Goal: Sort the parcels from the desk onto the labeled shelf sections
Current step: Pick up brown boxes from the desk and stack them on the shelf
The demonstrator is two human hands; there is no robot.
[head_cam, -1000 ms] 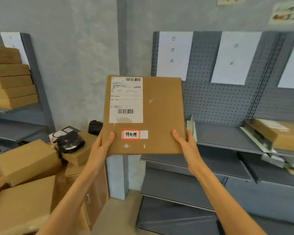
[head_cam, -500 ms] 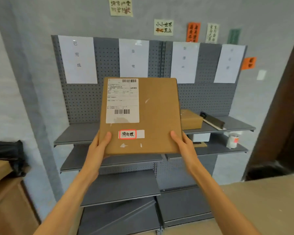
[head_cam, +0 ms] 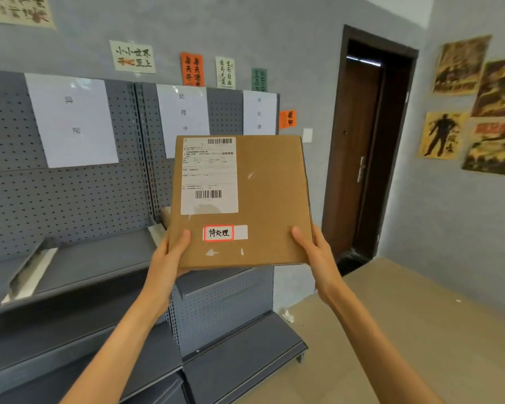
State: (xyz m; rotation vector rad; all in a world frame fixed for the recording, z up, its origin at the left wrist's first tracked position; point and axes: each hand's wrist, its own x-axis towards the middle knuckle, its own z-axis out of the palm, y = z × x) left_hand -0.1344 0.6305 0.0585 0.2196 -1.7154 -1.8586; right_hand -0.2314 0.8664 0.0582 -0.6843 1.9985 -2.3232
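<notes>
A flat brown cardboard parcel [head_cam: 263,199] is held upright in front of me, its face toward the camera. It carries a white shipping label with barcodes and a small red-framed sticker with handwritten characters. My left hand [head_cam: 169,252] grips its lower left edge, thumb on the front. My right hand [head_cam: 309,246] grips the lower right edge the same way. Behind it stands the grey pegboard shelf [head_cam: 70,258] with white paper section labels [head_cam: 70,121]. The parcel hides part of the rightmost sections.
A grey tray-like divider [head_cam: 27,272] lies on the left shelf board. Another box edge [head_cam: 165,217] peeks out behind the parcel. A dark open doorway [head_cam: 365,147] is to the right, posters [head_cam: 478,106] hang on the right wall, and tan floor [head_cam: 420,330] lies below.
The view has swung right along the shelf. The parcel stays held in both hands, now in front of the right-hand sections, with the doorway and posters in sight.
</notes>
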